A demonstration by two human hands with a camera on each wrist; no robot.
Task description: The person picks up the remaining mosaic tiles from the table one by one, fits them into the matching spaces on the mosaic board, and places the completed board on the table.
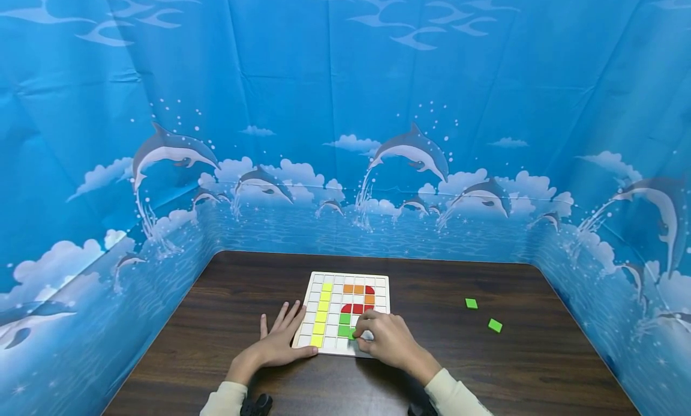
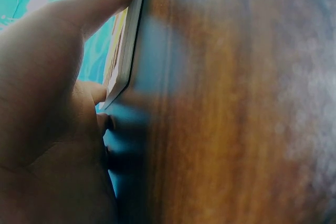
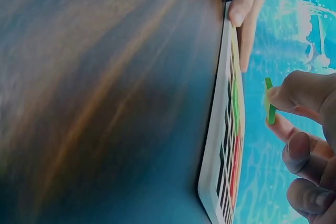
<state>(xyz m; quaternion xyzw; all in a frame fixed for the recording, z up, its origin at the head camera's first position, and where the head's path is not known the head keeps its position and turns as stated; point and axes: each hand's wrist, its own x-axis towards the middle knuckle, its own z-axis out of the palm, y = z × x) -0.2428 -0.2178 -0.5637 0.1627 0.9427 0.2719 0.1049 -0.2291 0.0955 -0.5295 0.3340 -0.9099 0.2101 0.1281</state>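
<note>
A white grid board point(image 1: 330, 331) lies on the table with coloured tiles set in its cells. Yellow tiles point(image 1: 322, 316) form a column at its left. To the right of them, orange tiles point(image 1: 353, 289), red pieces point(image 1: 357, 309) and green tiles point(image 1: 344, 324) form a second figure. The left hand point(image 1: 276, 346) rests at the board's left side, fingers spread and straight, thumb on the near left corner. Over the board's near right part, the right hand point(image 1: 391, 339) pinches a green tile point(image 3: 270, 103) between thumb and finger. In the right wrist view this tile is held above the board's surface.
Two loose green tiles, one farther back point(image 1: 471, 304) and one nearer point(image 1: 495, 325), lie on the dark wooden table point(image 1: 432, 284) to the right of the board. A blue dolphin-print curtain point(image 1: 324, 104) encloses the table's back and sides.
</note>
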